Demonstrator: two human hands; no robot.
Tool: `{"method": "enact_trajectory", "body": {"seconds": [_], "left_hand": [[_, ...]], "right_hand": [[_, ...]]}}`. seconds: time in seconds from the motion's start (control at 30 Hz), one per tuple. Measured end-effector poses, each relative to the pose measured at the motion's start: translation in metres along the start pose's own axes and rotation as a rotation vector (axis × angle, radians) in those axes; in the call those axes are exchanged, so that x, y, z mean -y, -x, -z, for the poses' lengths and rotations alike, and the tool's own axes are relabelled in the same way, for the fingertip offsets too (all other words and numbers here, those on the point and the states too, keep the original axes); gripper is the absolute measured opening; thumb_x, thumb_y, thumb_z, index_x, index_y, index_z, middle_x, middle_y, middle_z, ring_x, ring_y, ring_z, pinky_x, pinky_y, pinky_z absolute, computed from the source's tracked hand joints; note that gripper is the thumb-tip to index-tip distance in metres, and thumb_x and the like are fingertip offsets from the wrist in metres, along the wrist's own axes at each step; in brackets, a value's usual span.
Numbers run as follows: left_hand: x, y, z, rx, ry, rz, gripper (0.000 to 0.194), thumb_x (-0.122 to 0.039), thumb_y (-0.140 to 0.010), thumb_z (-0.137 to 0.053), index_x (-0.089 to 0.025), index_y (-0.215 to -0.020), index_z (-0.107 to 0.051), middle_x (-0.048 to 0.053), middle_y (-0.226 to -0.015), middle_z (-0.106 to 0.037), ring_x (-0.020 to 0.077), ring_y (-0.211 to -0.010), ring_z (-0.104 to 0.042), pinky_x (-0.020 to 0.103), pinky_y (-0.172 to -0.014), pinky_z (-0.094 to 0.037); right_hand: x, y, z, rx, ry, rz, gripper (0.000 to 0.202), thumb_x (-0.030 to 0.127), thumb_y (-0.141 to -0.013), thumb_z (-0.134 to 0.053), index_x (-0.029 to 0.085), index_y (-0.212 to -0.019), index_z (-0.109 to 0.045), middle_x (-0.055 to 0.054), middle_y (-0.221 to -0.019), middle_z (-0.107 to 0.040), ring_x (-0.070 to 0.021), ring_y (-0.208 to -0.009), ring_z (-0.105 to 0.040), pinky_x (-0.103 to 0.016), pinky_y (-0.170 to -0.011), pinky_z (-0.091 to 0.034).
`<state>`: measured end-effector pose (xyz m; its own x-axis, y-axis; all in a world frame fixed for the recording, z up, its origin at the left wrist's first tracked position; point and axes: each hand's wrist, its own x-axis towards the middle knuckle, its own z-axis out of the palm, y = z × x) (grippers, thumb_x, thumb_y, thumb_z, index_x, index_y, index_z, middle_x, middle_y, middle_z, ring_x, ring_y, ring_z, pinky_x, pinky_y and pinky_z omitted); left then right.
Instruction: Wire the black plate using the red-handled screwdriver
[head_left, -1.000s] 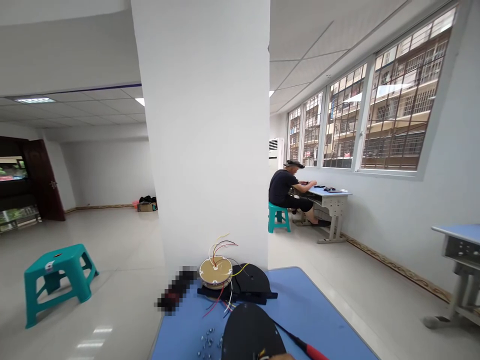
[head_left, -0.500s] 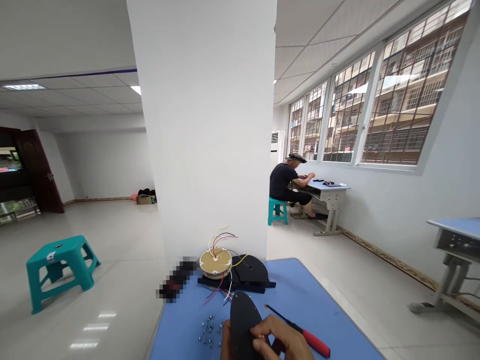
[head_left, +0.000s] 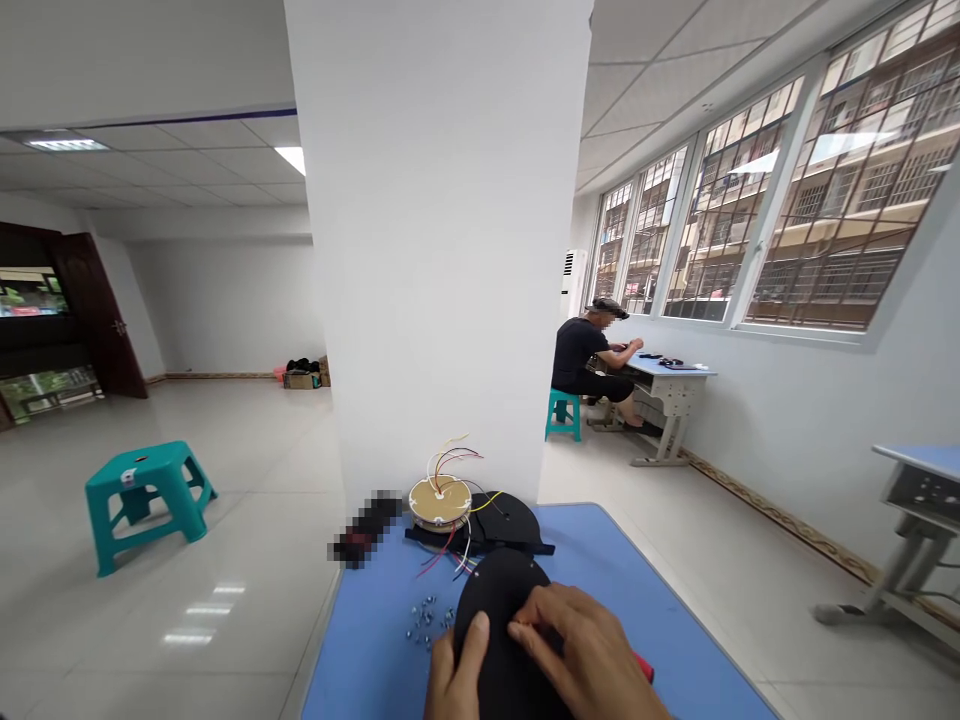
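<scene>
A black plate with a rounded end and small holes near its rim is held over the blue table. My left hand grips its left edge, thumb lying on the face. My right hand is closed, with thumb and forefinger pinched against the plate's face; whatever is between those fingertips is too small to make out. Several small silvery screws lie scattered to the left of the plate. Beside my right hand, only part of a screwdriver's red handle shows.
A round tan disc assembly with coloured wires rests near black half-round parts at the table's far edge, by a white pillar. A pixelated dark object is left of it. A green stool stands left; a person sits at another desk.
The black plate has turned from a steep, narrow view to show its broad face. My left thumb has come onto it. My right hand now covers most of the screwdriver. The view has shifted slightly.
</scene>
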<state>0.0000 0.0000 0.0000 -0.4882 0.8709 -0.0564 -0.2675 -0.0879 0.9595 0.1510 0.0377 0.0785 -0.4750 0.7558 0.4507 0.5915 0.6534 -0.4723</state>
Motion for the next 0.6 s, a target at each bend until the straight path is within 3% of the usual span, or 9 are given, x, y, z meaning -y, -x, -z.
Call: {"method": "enact_trajectory", "body": {"seconds": [0.17, 0.3, 0.43, 0.47, 0.53, 0.6], "left_hand": [[-0.004, -0.008, 0.003, 0.068, 0.052, 0.257, 0.029, -0.039, -0.07, -0.077, -0.014, -0.084, -0.072, 0.01, -0.089, -0.076, 0.0316, -0.103, -0.068, 0.042, -0.093, -0.051], [-0.005, -0.007, 0.0, 0.13, 0.162, 0.427, 0.03, -0.036, -0.072, -0.077, -0.012, -0.087, -0.069, 0.008, -0.079, -0.076, 0.0293, -0.094, -0.071, 0.039, -0.087, -0.053], [-0.004, -0.005, -0.001, 0.098, 0.217, 0.491, 0.023, -0.032, -0.079, -0.072, -0.012, -0.089, -0.065, 0.009, -0.079, -0.076, 0.0276, -0.09, -0.072, 0.036, -0.085, -0.054], [-0.004, -0.006, -0.001, 0.086, 0.195, 0.483, 0.023, -0.032, -0.08, -0.071, -0.012, -0.09, -0.065, 0.009, -0.081, -0.076, 0.0276, -0.092, -0.072, 0.036, -0.086, -0.053], [-0.003, -0.007, 0.0, 0.06, 0.136, 0.466, 0.022, -0.031, -0.08, -0.071, -0.012, -0.091, -0.066, 0.01, -0.088, -0.077, 0.0283, -0.098, -0.07, 0.037, -0.09, -0.052], [-0.004, -0.008, 0.0, 0.031, 0.117, 0.46, 0.022, -0.03, -0.079, -0.072, -0.012, -0.091, -0.067, 0.011, -0.094, -0.077, 0.0294, -0.103, -0.068, 0.037, -0.091, -0.051]], "right_hand": [[0.005, -0.006, 0.018, 0.094, -0.097, -0.073, 0.023, 0.031, -0.091, -0.051, 0.022, -0.072, -0.059, -0.001, -0.073, -0.069, -0.0202, -0.073, -0.063, -0.032, -0.071, -0.045], [0.003, -0.008, 0.022, 0.171, -0.265, -0.106, 0.024, 0.035, -0.092, -0.05, 0.022, -0.073, -0.057, -0.001, -0.071, -0.067, -0.0183, -0.068, -0.06, -0.029, -0.066, -0.045], [-0.005, -0.009, 0.022, 0.184, -0.297, -0.088, 0.026, 0.037, -0.093, -0.047, 0.022, -0.074, -0.055, 0.0, -0.07, -0.063, -0.0169, -0.065, -0.057, -0.028, -0.06, -0.046], [-0.009, -0.007, 0.021, 0.167, -0.271, -0.069, 0.024, 0.036, -0.094, -0.047, 0.021, -0.079, -0.057, -0.001, -0.075, -0.064, -0.0176, -0.068, -0.059, -0.029, -0.064, -0.048], [-0.017, 0.002, 0.018, 0.118, -0.219, -0.021, 0.024, 0.037, -0.093, -0.051, 0.02, -0.108, -0.059, -0.007, -0.098, -0.068, -0.0216, -0.089, -0.065, -0.034, -0.079, -0.052], [-0.027, 0.018, 0.012, 0.069, -0.172, 0.056, 0.068, 0.042, -0.087, -0.063, 0.021, -0.144, -0.032, -0.014, -0.133, -0.057, -0.0272, -0.12, -0.057, -0.04, -0.097, -0.048]]}}
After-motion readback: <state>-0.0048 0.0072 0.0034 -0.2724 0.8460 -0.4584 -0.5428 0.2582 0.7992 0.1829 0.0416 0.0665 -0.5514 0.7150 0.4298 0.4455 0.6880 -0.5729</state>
